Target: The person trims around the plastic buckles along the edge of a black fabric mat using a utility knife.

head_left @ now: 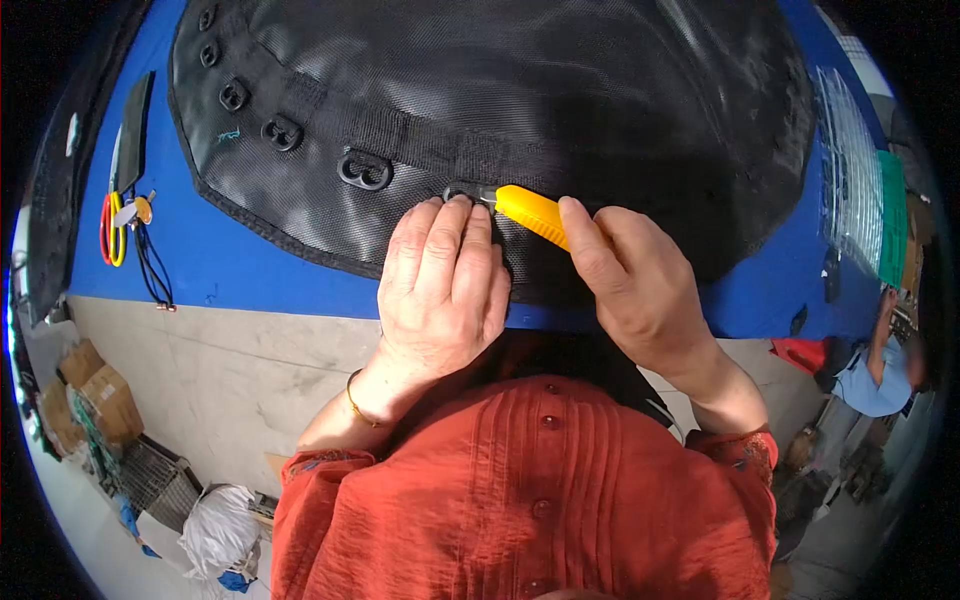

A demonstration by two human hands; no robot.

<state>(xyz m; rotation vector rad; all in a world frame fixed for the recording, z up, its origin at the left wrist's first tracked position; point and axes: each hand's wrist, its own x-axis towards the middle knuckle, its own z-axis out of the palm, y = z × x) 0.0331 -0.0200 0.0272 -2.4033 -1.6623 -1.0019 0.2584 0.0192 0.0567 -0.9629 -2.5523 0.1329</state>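
My right hand (640, 280) is closed round a yellow utility knife (535, 212), whose blade points left. The blade tip is close to the fingertips of my left hand (440, 275). My left hand's fingers are pressed together and bent over a black plastic buckle (455, 191), which they mostly hide. Under both hands lies a large black mesh fabric piece (600, 100) with a bound edge and a sewn webbing strip. More black buckles (364, 170) run along the fabric in a curved row up to the left.
The fabric rests on a blue table (330, 300). Scissors with red and yellow handles (113, 230) and a corded item (150, 255) lie at left. Clear plastic strips (850, 165) lie at right. Cardboard boxes (105, 395) stand on the floor; another person (880, 375) is at far right.
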